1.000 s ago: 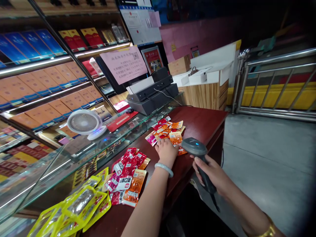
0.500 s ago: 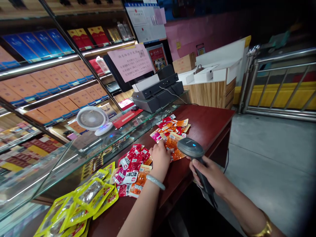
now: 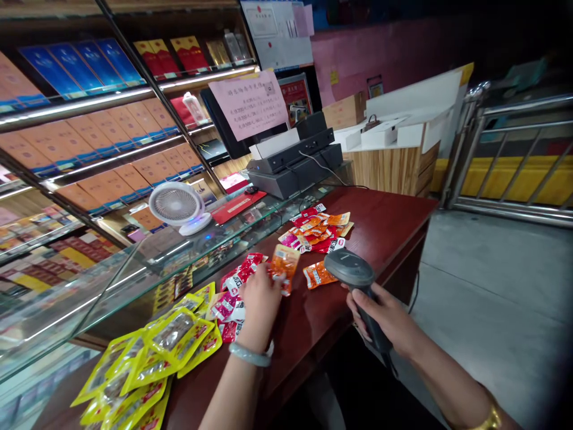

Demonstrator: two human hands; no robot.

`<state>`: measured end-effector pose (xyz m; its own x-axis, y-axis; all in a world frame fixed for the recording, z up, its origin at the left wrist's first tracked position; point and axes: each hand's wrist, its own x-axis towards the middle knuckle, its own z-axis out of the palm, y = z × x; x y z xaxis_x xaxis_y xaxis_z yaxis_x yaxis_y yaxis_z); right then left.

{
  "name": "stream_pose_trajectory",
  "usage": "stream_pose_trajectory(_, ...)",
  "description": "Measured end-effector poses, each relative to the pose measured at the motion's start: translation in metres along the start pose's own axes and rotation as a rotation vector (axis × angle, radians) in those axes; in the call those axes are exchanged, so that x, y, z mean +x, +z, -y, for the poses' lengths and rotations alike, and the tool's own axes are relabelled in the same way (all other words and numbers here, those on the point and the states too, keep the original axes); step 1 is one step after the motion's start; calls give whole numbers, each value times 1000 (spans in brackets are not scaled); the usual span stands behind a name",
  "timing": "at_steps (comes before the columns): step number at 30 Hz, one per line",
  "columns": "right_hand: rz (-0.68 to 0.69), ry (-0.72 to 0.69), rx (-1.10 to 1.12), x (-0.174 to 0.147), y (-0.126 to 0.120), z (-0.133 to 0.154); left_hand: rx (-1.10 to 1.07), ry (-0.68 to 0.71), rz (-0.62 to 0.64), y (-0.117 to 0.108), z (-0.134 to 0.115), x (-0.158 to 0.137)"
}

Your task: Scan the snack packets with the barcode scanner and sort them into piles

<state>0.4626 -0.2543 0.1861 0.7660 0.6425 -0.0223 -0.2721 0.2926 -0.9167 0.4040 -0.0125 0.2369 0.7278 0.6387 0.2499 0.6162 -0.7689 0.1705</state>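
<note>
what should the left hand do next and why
Probably lower the orange packet held in the left hand onto the nearby red packets: the hand is right beside that pile, and freeing it would let it fetch the loose packet lying alone on the table near the scanner, which the right hand holds.

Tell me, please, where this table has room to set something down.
Bare patches on the dark red table lie right of the far packet pile and, nearer, between the left hand and the scanner, in front of the loose orange packet. The left part is crowded with yellow packets and red packets.
</note>
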Motion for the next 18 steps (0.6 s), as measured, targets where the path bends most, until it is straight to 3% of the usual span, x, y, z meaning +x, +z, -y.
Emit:
stream_pose_trajectory(5, -7, 14, 9, 2, -1, -2, 216, -170, 15, -24, 65, 2)
stream_pose_trajectory(9, 11, 33, 0, 4, -1, -5, 294, -173, -42, -19, 81, -1)
stream_pose_trajectory(13, -14, 14, 8, 6, -6, -6, 216, -39, -199, -3, 46, -6)
stream_pose_trajectory(18, -75, -9, 30, 7, -13, -1, 37, 263, -16, 22, -31, -8)
